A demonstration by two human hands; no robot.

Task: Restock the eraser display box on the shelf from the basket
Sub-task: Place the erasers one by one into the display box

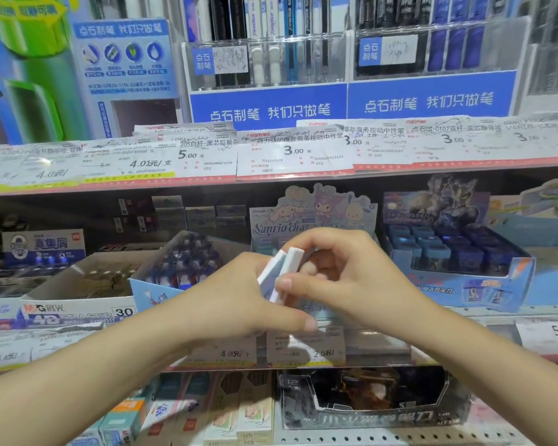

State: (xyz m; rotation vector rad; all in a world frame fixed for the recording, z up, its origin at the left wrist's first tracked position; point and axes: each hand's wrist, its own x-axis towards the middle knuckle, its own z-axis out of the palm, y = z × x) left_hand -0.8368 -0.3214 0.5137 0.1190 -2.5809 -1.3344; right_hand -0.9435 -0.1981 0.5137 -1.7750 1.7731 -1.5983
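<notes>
Two flat white-and-pale-blue erasers stand on edge between my hands, in front of the Sanrio eraser display box on the middle shelf. My left hand grips them from the left, thumb stretched underneath. My right hand curls over them from the right, its thumb pressed on the nearer eraser's lower end. My hands hide the box's inside. No basket is in view.
Left of the display stand a tilted blue box of erasers and an M&G eraser carton. A blue sharpener display stands to the right. Price tags line the shelf edge; pen racks fill the shelf above.
</notes>
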